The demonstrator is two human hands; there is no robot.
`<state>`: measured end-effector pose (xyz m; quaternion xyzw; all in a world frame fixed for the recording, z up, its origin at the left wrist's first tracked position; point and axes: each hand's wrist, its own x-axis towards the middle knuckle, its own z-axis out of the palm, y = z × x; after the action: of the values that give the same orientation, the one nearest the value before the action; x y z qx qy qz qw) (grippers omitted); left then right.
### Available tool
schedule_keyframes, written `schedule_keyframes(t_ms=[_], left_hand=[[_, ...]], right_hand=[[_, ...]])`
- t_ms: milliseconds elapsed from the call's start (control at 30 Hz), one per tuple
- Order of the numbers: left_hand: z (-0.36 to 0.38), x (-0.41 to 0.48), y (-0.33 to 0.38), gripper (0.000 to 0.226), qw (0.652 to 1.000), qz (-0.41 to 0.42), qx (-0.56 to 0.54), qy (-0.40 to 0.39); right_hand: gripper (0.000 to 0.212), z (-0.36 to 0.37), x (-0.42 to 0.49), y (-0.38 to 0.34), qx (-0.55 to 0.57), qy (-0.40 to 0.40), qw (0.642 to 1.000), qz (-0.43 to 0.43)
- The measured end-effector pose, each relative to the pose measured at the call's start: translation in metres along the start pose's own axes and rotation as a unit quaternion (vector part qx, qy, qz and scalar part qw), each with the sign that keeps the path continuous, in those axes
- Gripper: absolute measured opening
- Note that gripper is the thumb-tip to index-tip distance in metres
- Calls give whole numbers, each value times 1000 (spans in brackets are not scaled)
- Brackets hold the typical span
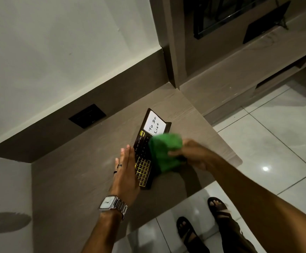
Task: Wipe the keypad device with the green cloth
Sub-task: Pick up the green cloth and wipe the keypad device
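Green cloth (165, 154) lies bunched over the right half of the keypad device (144, 157), which rests flat on the wood-grain desk (75, 179), near its right edge. Right hand (192, 154) grips the cloth, fingers clamped on its right side. Left hand (126, 172) lies flat against the device's left edge, fingers straight and together, holding nothing. Gold-outlined keys show at the device's near end. A white card (155, 125) reading "To Do List" sits at its far end. The left wrist carries a watch (112, 203); one left finger bears a ring (119, 165).
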<state>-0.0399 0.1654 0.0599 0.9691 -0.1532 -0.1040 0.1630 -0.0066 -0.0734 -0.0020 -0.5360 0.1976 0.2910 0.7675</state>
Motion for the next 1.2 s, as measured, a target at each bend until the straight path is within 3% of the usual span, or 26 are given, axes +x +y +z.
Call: schedule_keyframes(t_ms=[67, 133, 200, 267, 333, 400, 467, 500, 567, 667, 767, 833, 900, 1033, 1133, 1200], left_hand=[[1, 1, -1, 99, 1000, -3, 12, -4], [1, 1, -1, 100, 1000, -8, 18, -11], [0, 0, -3, 100, 1000, -7, 14, -12], [-1, -1, -3, 99, 1000, -11, 5, -17], [-1, -1, -4, 98, 1000, -11, 3, -20], [-1, 0, -4, 95, 1000, -10, 8, -21], [-1, 1, -3, 94, 999, -16, 7, -28], [-1, 1, -2, 93, 999, -18, 9, -28], [-1, 0, -2, 93, 999, -18, 10, -26], [1, 1, -4, 95, 999, -16, 9, -27], [1, 3, -4, 91, 999, -19, 9, -27], [1, 2, -4, 90, 999, -14, 6, -31], [0, 1, -4, 92, 1000, -4, 7, -30], [-2, -1, 0, 94, 999, 3, 29, -20], [-4, 0, 4, 91, 1000, -9, 8, -7], [-4, 0, 6, 90, 1000, -17, -3, -6]], right_hand=[[48, -3, 9, -18, 125, 114, 978, -119], [46, 2, 14, -23, 124, 191, 960, -165], [51, 16, 7, -4, 6, 130, 983, -130], [56, 29, -8, 23, -122, -21, 992, -23], [50, 26, -14, 30, -138, -75, 988, 2], [50, 13, -6, 14, -34, 15, 994, -100], [59, -4, 8, -11, 81, 170, 964, -190], [58, -9, 14, -21, 95, 232, 946, -206], [53, -2, 19, -20, 24, 277, 937, -211], [49, 38, 2, 37, -122, 193, 962, -150], [41, 65, -28, 86, -157, 86, 977, -115], [41, 54, -23, 75, -183, 102, 968, -142], [33, 31, -3, 40, -184, 181, 950, -177], [30, -7, 41, -33, -54, 290, 932, -210], [28, 10, 30, -9, -130, 293, 924, -207], [26, 41, 0, 44, -217, 213, 937, -174]])
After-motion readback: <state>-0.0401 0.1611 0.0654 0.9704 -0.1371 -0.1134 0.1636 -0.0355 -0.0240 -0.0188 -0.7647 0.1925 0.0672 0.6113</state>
